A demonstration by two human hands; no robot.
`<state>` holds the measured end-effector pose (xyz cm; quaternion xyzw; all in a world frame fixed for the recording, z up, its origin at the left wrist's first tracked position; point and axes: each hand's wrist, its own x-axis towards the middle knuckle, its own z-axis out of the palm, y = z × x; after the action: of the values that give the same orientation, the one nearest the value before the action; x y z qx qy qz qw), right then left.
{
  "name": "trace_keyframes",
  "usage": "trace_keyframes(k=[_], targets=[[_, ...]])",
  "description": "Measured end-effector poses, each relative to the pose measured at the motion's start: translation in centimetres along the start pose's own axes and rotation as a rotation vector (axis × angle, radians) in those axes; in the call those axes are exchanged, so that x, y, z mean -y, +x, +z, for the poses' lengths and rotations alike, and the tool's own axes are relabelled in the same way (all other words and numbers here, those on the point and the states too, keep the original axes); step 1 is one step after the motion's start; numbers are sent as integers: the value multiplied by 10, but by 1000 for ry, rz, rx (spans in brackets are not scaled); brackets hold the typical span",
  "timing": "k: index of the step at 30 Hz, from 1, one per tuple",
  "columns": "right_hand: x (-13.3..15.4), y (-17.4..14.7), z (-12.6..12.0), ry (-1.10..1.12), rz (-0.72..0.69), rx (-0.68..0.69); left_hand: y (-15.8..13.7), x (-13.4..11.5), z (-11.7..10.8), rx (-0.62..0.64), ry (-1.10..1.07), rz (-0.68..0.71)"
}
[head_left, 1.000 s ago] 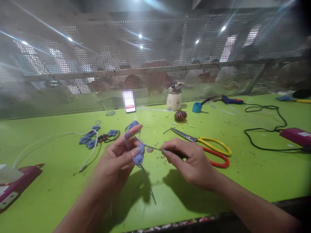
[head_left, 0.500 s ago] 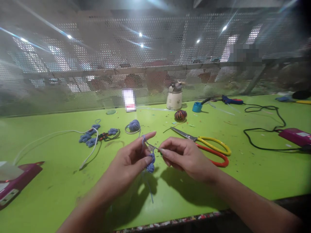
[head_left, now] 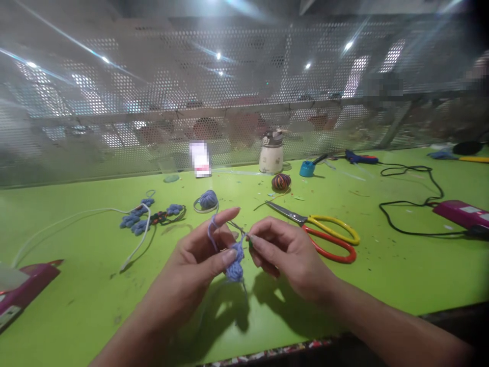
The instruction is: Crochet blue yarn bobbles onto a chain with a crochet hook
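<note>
My left hand is closed, pinching a small periwinkle-blue crochet piece between thumb and fingers. Its index finger stretches out to the right, and a strand of blue yarn loops around it. That strand runs back to a blue yarn ball behind the hand. In a pinch, my right hand holds a thin crochet hook with a bit of green at its grip. The hook's shaft points left toward the extended finger, with yarn at it. A loose yarn tail hangs below the piece.
Scissors with yellow and red handles lie behind my right hand. Farther back are a multicoloured yarn ball, a bottle, a blue container and a glue gun. Left lie blue crocheted flowers, a white cable and a magenta power strip.
The crochet piece has turned and shows more of its face, slightly lower. The yarn loop has slid back along my left index finger. The view has shifted slightly.
</note>
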<state>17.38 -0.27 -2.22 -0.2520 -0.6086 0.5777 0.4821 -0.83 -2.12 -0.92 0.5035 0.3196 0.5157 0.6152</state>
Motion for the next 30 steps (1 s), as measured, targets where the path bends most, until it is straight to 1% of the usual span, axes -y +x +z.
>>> trace_keyframes(k=[3,5,7,9,11,14,16,19,21,23,26,28,30], targets=[[3,-1,-5,-327,-219,-43,-3,-5,-3,-53,-129,-32],[5,0,-9,-514,-361,-38,-4,-7,-7,-76,-175,-46],[7,-1,-12,-619,-454,-1,-5,-9,-11,-74,-200,-44],[9,-1,-14,-645,-485,29,-3,-11,-12,-51,-204,-5],[11,-2,-14,-566,-411,46,0,-11,-12,-13,-168,21],[11,-2,-13,-290,-193,82,4,-10,-10,45,-37,-12],[11,-1,-12,-160,-97,88,6,-7,-8,58,36,-35],[11,3,-11,-156,-40,72,6,-3,-6,67,61,-33],[13,5,-11,-178,9,85,5,-1,-4,74,100,0],[14,6,-12,-170,78,105,4,0,-1,49,226,41],[12,7,-12,-110,180,132,2,1,5,-15,474,84],[7,8,-10,-77,220,131,2,3,8,-54,562,117],[2,8,-6,-96,218,86,3,5,10,-98,586,142]])
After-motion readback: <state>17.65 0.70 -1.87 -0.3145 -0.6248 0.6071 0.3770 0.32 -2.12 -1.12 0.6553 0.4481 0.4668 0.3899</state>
